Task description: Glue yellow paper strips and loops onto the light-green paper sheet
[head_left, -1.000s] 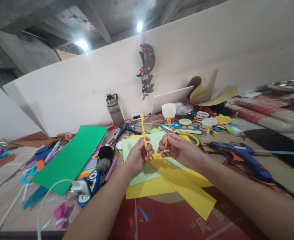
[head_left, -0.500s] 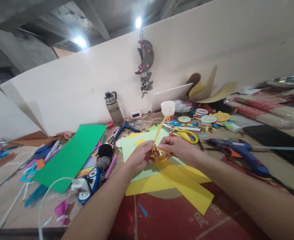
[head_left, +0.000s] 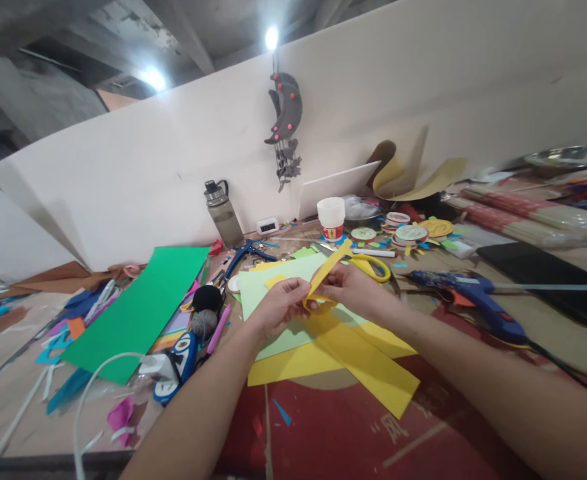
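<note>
My left hand and my right hand meet over the middle of the table, both pinched on a narrow yellow paper strip. The strip's free end slants up and to the right from my fingers. Under my hands lie a pale green sheet and yellow paper sheets, one a long band that runs toward the near right. Yellow-handled scissors lie just beyond my right hand.
A green sheet lies at the left beside paper scraps and a white cable. A blue glue gun rests at the right. A water bottle, a white cup and round paper discs stand by the white back wall.
The strip's free end has tipped from standing upright over to the right and lower. Both hands have drawn closer together and slightly away from me.
</note>
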`<state>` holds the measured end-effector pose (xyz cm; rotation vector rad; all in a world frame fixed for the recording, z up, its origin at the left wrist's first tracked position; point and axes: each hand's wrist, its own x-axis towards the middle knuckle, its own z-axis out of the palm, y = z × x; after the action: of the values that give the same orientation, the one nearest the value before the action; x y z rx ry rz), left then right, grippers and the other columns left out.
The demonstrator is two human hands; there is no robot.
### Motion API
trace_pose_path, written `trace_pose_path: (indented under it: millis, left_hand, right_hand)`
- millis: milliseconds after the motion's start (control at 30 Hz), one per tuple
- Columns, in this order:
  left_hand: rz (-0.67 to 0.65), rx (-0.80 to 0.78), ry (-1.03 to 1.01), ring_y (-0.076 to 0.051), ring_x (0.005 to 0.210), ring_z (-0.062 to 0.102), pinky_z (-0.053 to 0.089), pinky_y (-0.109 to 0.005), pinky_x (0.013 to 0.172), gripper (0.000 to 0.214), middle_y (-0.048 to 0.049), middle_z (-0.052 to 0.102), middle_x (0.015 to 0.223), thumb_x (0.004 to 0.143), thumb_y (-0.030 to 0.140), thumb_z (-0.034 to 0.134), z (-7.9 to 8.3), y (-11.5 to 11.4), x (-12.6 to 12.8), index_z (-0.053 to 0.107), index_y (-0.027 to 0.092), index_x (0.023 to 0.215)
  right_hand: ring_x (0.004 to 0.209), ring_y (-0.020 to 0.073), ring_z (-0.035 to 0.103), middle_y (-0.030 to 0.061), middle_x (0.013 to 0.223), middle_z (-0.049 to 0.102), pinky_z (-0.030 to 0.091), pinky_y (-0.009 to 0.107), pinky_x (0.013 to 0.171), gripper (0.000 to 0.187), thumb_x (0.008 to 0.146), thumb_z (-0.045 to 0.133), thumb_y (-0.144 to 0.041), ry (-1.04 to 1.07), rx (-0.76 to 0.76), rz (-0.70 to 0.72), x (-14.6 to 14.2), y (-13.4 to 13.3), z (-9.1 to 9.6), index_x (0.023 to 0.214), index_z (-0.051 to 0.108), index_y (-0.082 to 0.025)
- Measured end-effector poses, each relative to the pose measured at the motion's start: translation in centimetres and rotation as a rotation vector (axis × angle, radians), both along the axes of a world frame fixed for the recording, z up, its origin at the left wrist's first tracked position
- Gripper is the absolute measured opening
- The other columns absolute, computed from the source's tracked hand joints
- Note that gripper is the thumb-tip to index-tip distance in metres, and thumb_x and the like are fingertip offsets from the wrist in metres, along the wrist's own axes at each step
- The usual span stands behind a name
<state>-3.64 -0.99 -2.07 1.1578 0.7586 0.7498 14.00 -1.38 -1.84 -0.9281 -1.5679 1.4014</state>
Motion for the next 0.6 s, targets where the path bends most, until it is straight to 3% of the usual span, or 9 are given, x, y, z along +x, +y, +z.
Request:
trace_pose_path:
  millis: [100, 200, 367, 467, 600]
  left_hand:
    - [0.019, 0.145, 0.113, -0.011, 0.06, 0.057, 0.04, -0.021, 0.055, 0.035, -0.0038, 0.062, 0.068, 0.073, 0.047, 0.068, 0.1, 0.3, -0.2, 0.061, 0.013, 0.076]
    - [0.074, 0.256, 0.17, -0.01, 0.055, 0.053, 0.038, -0.02, 0.056, 0.032, -0.0016, 0.061, 0.063, 0.073, 0.045, 0.068, 0.1, 0.9, -0.7, 0.062, 0.014, 0.071]
    - [0.108, 0.179, 0.02, -0.011, 0.061, 0.057, 0.038, -0.021, 0.062, 0.034, -0.0008, 0.06, 0.064, 0.071, 0.046, 0.071, -0.2, 1.7, -1.5, 0.061, 0.014, 0.075]
    - [0.106, 0.124, -0.04, -0.01, 0.059, 0.053, 0.037, -0.02, 0.061, 0.034, -0.0014, 0.059, 0.066, 0.069, 0.045, 0.073, -0.2, 1.6, -1.5, 0.06, 0.013, 0.074]
    - [0.072, 0.087, -0.084, -0.009, 0.058, 0.049, 0.036, -0.02, 0.06, 0.035, -0.0004, 0.055, 0.063, 0.066, 0.044, 0.075, 0.2, 1.0, -1.1, 0.059, 0.013, 0.07]
  right_hand:
    - [0.064, 0.0161, 0.059, -0.0007, 0.066, 0.064, 0.044, 0.029, 0.062, 0.017, 0.07, 0.072, -0.034, -0.052, 0.08, -0.086, -0.1, -0.2, 0.2, 0.074, 0.063, -0.02]
    - [0.07, 0.0175, 0.06, 0.0007, 0.073, 0.067, 0.045, 0.03, 0.066, 0.017, 0.074, 0.068, -0.036, -0.02, 0.11, -0.077, 0.1, -0.3, 0.4, 0.081, 0.067, -0.021]
    - [0.09, 0.0199, 0.06, 0.0026, 0.097, 0.069, 0.043, 0.035, 0.082, 0.026, 0.083, 0.057, -0.043, -0.046, 0.159, 0.002, 1.1, 0.2, 0.6, 0.097, 0.068, -0.023]
    - [0.086, 0.0194, 0.059, 0.0015, 0.089, 0.069, 0.042, 0.034, 0.081, 0.024, 0.08, 0.061, -0.045, -0.13, 0.151, 0.11, 1.4, 0.5, 0.6, 0.087, 0.068, -0.024]
    - [0.067, 0.0135, 0.055, -0.0015, 0.071, 0.064, 0.042, 0.028, 0.069, 0.022, 0.074, 0.067, -0.042, -0.013, 0.052, 0.199, 1.3, 0.2, 1.4, 0.071, 0.064, -0.021]
